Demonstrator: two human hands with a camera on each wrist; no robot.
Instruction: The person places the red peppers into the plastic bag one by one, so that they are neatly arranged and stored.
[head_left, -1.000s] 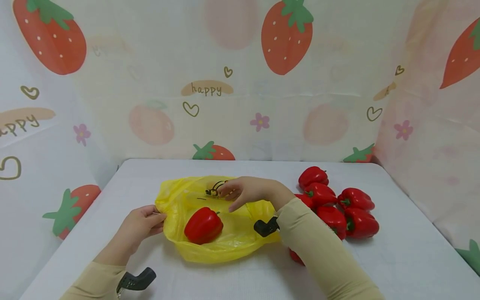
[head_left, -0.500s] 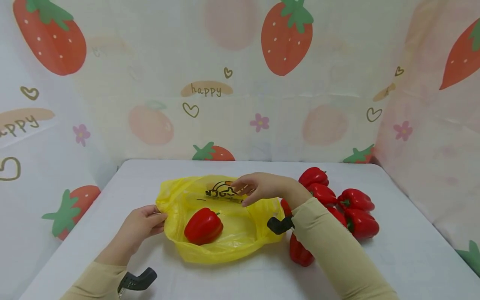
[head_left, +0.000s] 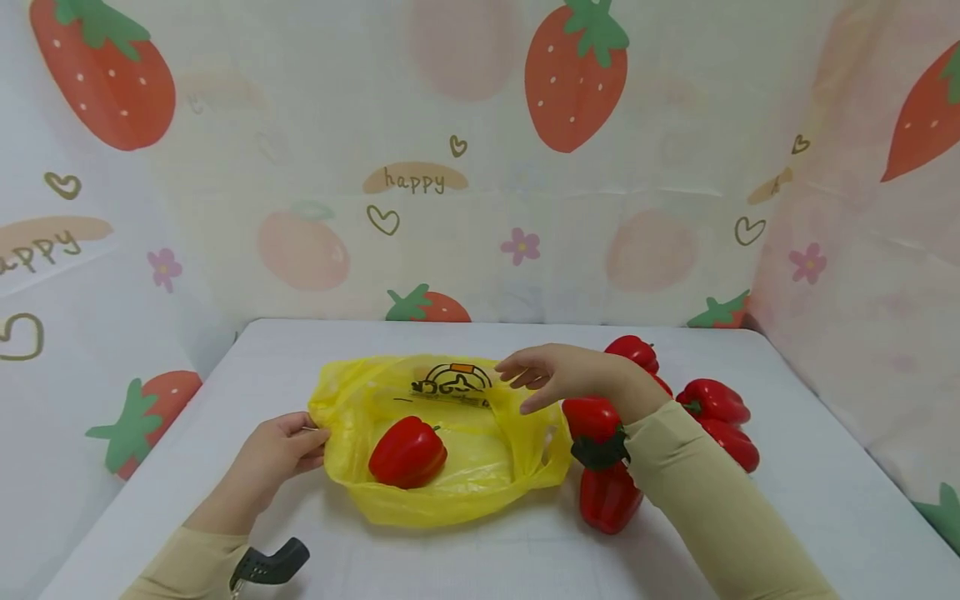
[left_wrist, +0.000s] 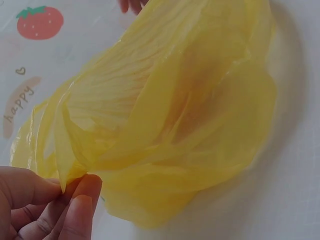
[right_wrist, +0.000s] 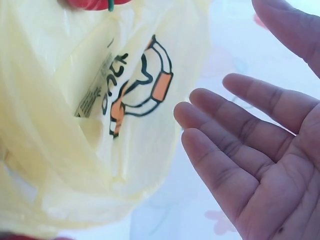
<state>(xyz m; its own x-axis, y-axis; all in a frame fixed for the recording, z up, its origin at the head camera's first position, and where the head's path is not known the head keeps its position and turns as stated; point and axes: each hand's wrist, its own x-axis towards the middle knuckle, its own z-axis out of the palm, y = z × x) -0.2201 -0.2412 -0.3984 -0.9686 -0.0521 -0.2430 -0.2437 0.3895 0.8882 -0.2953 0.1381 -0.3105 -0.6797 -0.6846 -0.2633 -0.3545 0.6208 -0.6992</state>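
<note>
A yellow plastic bag (head_left: 472,450) lies spread with its mouth up, a red bell pepper (head_left: 407,452) inside it. At the bag's left edge, my left hand (head_left: 281,454) pinches the thin plastic between thumb and fingers; the left wrist view shows the pinched fold of the bag (left_wrist: 145,115) up close. My right hand (head_left: 562,375) hovers past the bag's back right rim with nothing in it. In the right wrist view the right hand's fingers (right_wrist: 225,165) are extended, beside the printed side of the bag (right_wrist: 150,175).
Several red bell peppers lie to the right, partly hidden by my right arm; one pepper (head_left: 609,498) sits nearest the front and another pepper (head_left: 714,402) farther right. They rest on a white table (head_left: 825,500). A strawberry-print cloth (head_left: 480,100) hangs behind.
My right hand has moved right, away from above the bag toward the loose peppers. The left hand keeps hold of the bag's edge, and the pepper inside has stayed put.
</note>
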